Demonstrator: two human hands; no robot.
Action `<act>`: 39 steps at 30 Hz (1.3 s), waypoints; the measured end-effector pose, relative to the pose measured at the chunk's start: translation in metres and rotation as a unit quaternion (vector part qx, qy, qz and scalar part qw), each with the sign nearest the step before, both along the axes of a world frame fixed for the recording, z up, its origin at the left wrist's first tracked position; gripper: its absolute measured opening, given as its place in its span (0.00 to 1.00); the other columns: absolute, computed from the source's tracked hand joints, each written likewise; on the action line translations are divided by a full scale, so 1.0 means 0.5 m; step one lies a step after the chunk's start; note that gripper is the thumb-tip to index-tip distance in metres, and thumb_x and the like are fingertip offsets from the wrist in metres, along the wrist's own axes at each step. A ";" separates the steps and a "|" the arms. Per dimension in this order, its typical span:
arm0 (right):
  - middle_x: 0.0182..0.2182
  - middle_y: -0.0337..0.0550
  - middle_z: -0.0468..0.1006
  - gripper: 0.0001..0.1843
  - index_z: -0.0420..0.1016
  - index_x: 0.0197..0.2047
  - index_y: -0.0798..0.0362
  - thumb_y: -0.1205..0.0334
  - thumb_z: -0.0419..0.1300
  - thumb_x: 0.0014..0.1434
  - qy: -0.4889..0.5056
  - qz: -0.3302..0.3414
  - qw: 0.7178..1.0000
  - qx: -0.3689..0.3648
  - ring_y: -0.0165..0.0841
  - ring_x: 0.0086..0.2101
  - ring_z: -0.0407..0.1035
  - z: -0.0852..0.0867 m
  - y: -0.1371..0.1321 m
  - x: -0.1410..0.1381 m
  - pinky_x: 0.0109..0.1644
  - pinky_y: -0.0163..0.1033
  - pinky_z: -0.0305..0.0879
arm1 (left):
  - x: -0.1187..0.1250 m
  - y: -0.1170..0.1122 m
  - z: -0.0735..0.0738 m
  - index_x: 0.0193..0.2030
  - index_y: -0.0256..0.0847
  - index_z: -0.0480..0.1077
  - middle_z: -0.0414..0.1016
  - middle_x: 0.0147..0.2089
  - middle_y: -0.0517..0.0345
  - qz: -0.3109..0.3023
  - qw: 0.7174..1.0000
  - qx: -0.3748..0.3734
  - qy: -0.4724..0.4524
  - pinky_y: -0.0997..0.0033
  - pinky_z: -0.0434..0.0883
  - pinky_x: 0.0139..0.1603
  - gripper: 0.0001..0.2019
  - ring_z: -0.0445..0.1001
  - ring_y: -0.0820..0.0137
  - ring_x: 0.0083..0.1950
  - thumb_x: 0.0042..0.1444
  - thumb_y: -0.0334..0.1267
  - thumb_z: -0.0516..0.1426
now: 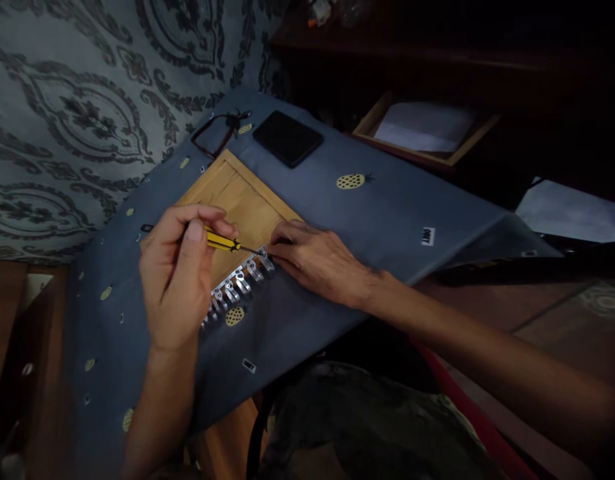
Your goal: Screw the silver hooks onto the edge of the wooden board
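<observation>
My left hand [174, 273] is closed around a screwdriver [222, 241] with a yellow and black handle. The shaft points right, and its tip meets the right end of a metal hook rail [242, 281]. Several shiny hooks hang along that rail, which runs down the near edge of a framed wooden board [247, 200]. At the board's right corner, the fingers of my right hand [320, 260] are pinched together beside the screwdriver tip. Whatever lies between those fingertips is hidden. Part of the rail's left end is behind my left hand.
The board lies on a table with a blue pineapple-print cloth [387, 220]. Beyond it are a black phone [288, 138] and a pair of glasses [214, 133]. An open drawer with white paper [422, 127] stands at the back right. A patterned wall [87, 100] borders the left.
</observation>
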State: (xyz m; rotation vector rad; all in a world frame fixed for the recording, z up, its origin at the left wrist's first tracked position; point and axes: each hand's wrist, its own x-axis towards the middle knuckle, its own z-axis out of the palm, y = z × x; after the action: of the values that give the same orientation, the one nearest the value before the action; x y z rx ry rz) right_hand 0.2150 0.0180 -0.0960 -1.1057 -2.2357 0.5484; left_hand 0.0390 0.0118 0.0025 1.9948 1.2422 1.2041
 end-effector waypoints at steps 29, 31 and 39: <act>0.48 0.50 0.77 0.14 0.80 0.48 0.53 0.68 0.52 0.72 -0.004 0.010 1.000 -0.020 0.40 0.51 0.69 0.008 -0.001 0.000 0.42 0.41 0.64 | 0.077 0.052 -0.011 0.31 0.45 0.70 0.42 0.19 0.67 -0.015 0.955 -0.124 -0.268 0.69 0.43 0.22 0.15 0.40 0.75 0.19 0.67 0.49 0.56; 0.48 0.50 0.77 0.14 0.80 0.48 0.53 0.69 0.53 0.71 -0.005 0.007 1.000 -0.020 0.40 0.51 0.69 0.008 -0.001 0.000 0.43 0.41 0.64 | 0.073 0.056 -0.008 0.30 0.45 0.70 0.40 0.18 0.68 -0.034 0.955 -0.138 -0.262 0.69 0.43 0.21 0.17 0.39 0.75 0.19 0.67 0.52 0.56; 0.48 0.52 0.77 0.15 0.81 0.48 0.55 0.68 0.51 0.72 -0.007 0.012 1.000 -0.011 0.41 0.50 0.70 0.010 -0.001 0.002 0.44 0.44 0.67 | 0.097 0.038 -0.008 0.27 0.41 0.70 0.50 0.21 0.64 0.075 0.932 -0.102 -0.339 0.73 0.59 0.24 0.27 0.54 0.76 0.21 0.70 0.58 0.50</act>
State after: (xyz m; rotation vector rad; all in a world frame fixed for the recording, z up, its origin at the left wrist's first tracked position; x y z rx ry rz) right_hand 0.2161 0.0177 -0.0908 -1.0967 -2.2626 0.5778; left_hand 0.0874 0.0311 -0.0016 1.1812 1.1011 1.5798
